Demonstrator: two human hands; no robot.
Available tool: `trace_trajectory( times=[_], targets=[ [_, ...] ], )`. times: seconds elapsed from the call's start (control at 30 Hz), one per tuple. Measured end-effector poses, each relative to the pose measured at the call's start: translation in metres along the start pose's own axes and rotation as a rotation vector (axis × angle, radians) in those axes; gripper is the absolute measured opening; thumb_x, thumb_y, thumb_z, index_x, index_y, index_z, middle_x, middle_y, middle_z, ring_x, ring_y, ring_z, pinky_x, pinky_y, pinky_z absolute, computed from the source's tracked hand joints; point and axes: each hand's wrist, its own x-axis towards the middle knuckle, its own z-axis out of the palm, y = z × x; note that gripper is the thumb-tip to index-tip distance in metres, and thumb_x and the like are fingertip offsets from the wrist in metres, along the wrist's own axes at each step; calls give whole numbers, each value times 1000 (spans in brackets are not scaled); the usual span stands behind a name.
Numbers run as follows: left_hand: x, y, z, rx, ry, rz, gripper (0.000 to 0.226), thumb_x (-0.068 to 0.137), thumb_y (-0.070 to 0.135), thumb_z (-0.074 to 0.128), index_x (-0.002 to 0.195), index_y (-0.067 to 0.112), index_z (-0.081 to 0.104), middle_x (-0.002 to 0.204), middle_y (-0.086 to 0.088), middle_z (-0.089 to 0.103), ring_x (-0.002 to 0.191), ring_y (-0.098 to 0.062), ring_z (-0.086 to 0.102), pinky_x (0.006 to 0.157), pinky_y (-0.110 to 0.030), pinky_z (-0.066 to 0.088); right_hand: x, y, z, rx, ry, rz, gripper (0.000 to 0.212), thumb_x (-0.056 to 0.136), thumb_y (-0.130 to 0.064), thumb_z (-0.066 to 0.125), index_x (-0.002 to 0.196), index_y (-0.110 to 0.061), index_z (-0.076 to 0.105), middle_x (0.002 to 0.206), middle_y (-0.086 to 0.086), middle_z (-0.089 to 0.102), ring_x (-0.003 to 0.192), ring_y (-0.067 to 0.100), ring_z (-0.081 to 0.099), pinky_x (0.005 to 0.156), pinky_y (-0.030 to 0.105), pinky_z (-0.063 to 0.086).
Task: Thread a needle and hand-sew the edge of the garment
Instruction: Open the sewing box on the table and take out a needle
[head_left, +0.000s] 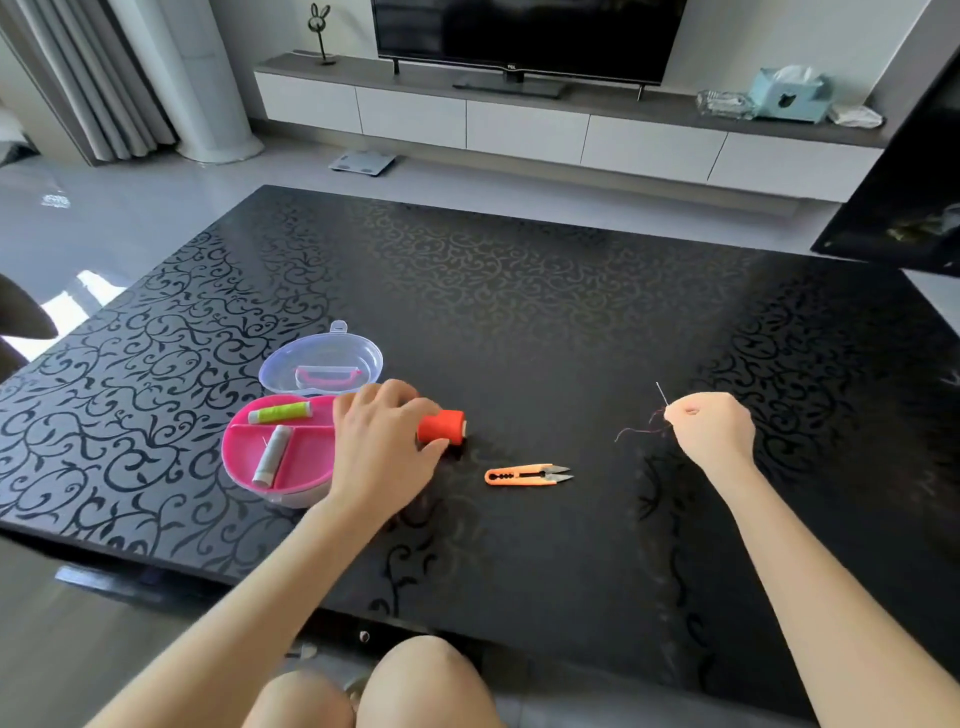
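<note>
My left hand (382, 441) grips a red-orange thread spool (444, 427) lying on its side on the black table (519, 312), just right of the pink sewing kit. My right hand (710, 428) is curled into a fist and pinches a thin needle (661, 393) that points up and away. A short dark red thread (640, 430) trails from that hand to the left over the table. Orange thread snips (527, 475) lie on the table between my two hands. No garment is in view.
The open pink sewing kit (306, 457) holds a green spool (279, 413) and a grey spool (271, 455); its clear lid (320, 365) is tipped back behind it. My knees show below the table's near edge. A TV stand lies beyond the table.
</note>
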Motion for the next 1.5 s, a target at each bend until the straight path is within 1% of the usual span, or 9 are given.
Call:
trace_trajectory(
  times=[0.13, 0.27, 0.4, 0.7, 0.83, 1.0, 1.17, 1.27, 1.5],
  targets=[
    [-21, -46, 5, 235, -87, 46, 61, 50, 34, 92, 107, 24, 74, 124, -20, 61, 117, -44, 54, 105, -51, 17, 20, 12, -5, -170, -30, -59, 28, 84, -2, 53, 66, -18, 65, 86, 7, 69, 83, 34, 57, 69, 33, 44],
    [-20, -68, 14, 271, -108, 177, 52, 46, 8, 91, 94, 19, 77, 123, -16, 64, 112, -46, 58, 95, -67, 38, 15, 3, -5, -202, 169, -212, 41, 73, 11, 51, 47, -19, 40, 67, 9, 47, 67, 33, 40, 52, 31, 25],
    [2, -82, 15, 254, -120, 194, 44, 50, -1, 88, 90, 14, 76, 122, -16, 65, 112, -45, 58, 94, -67, 40, -1, -18, -1, -79, 256, -312, 22, 79, 8, 49, 64, -6, 58, 65, 8, 55, 61, 31, 45, 52, 32, 28],
    [40, -67, 22, 120, -76, 173, 44, 60, 13, 80, 103, 14, 74, 125, -20, 61, 119, -44, 53, 106, -62, 28, -82, -68, 48, 100, -448, -389, 11, 82, -16, 65, 74, -14, 72, 72, -5, 70, 73, 11, 64, 74, 31, 53],
    [36, -30, 35, -25, -302, 272, 57, 75, 29, 74, 129, 21, 60, 137, -5, 54, 127, -29, 47, 112, -41, 26, -115, -79, 68, -195, -536, -550, 9, 86, -24, 64, 87, -21, 72, 88, -6, 72, 86, 12, 63, 78, 24, 46],
    [37, -25, 41, -42, -438, 101, 56, 83, 25, 70, 136, 19, 51, 126, -3, 56, 117, -26, 51, 99, -32, 37, -128, -77, 86, -413, -515, -622, 13, 93, -26, 57, 96, -19, 67, 100, -3, 67, 98, 18, 60, 81, 32, 48],
    [13, -27, 4, -872, -393, -371, 33, 83, 14, 72, 114, 20, 64, 100, 3, 69, 85, -8, 65, 81, -23, 45, -123, -74, 86, -335, -400, -626, 22, 89, -39, 61, 103, -22, 63, 91, -9, 56, 97, 15, 57, 73, 25, 38],
    [-8, -36, -19, -1422, -486, -560, 29, 83, 13, 72, 111, 13, 64, 100, -5, 72, 93, -15, 69, 81, -26, 54, -111, -71, 85, -362, -289, -637, 28, 91, -37, 59, 115, -25, 56, 101, -8, 56, 100, 15, 52, 71, 25, 38],
    [-40, -58, -49, -1865, -455, -697, 55, 55, 20, 93, 103, 3, 73, 106, -17, 68, 95, -29, 69, 72, -28, 57, -78, -80, 90, -292, -400, -517, 8, 91, -28, 60, 93, -21, 62, 79, -8, 49, 81, 19, 52, 69, 29, 36]
  ],
)
